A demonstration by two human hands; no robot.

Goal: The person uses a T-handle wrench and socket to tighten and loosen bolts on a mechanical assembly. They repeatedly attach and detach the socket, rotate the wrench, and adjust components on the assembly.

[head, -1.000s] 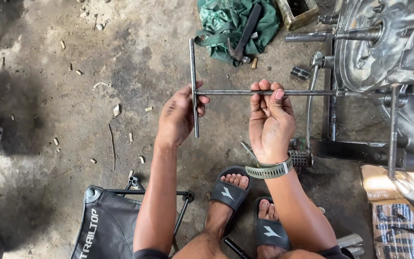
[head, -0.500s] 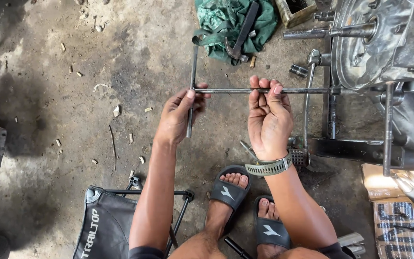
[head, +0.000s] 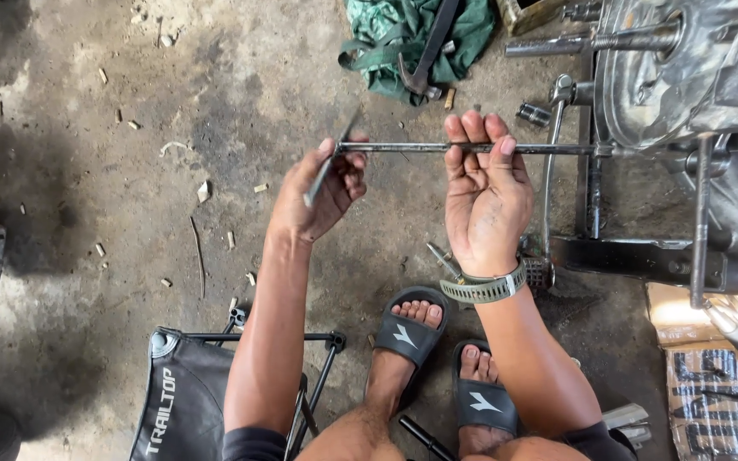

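The T-handle wrench lies level above the concrete floor, its long shaft running right to the engine casing. The left hand has its fingers curled shut on the blurred crossbar at the shaft's left end. The right hand cups the shaft mid-length, fingers pressed together over it.
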